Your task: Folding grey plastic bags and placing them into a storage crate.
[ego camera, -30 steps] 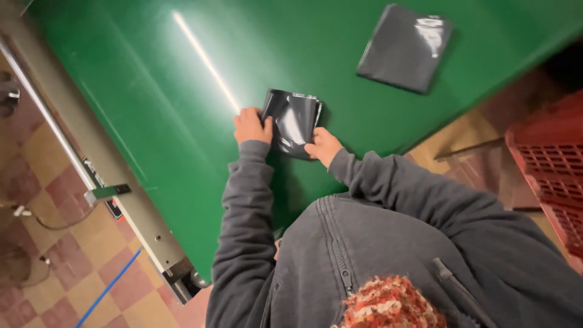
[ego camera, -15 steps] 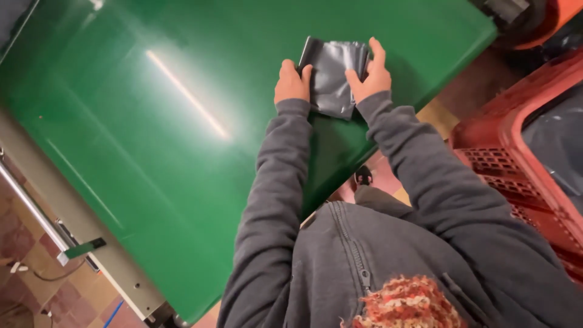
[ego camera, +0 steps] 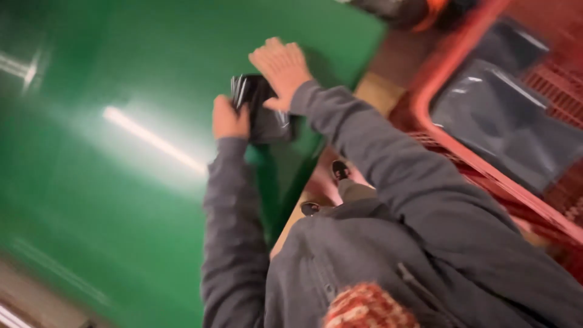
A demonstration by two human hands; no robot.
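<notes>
A dark grey plastic bag package (ego camera: 261, 115) is lifted off the green table (ego camera: 121, 182) near its right edge. My left hand (ego camera: 229, 119) grips the package's left side. My right hand (ego camera: 280, 68) lies over its top right with the fingers spread flat. Both arms wear grey sleeves. The picture is blurred by motion.
A red plastic crate (ego camera: 486, 176) stands to the right of the table, with a dark grey bag package (ego camera: 504, 121) lying inside it. A brown floor strip (ego camera: 376, 91) shows between table and crate. My shoes (ego camera: 340, 171) are visible below the table edge.
The view has swung right, bringing the red crate further in. The package has moved toward the table's right edge and is held more bunched, my right hand now on top of it.
</notes>
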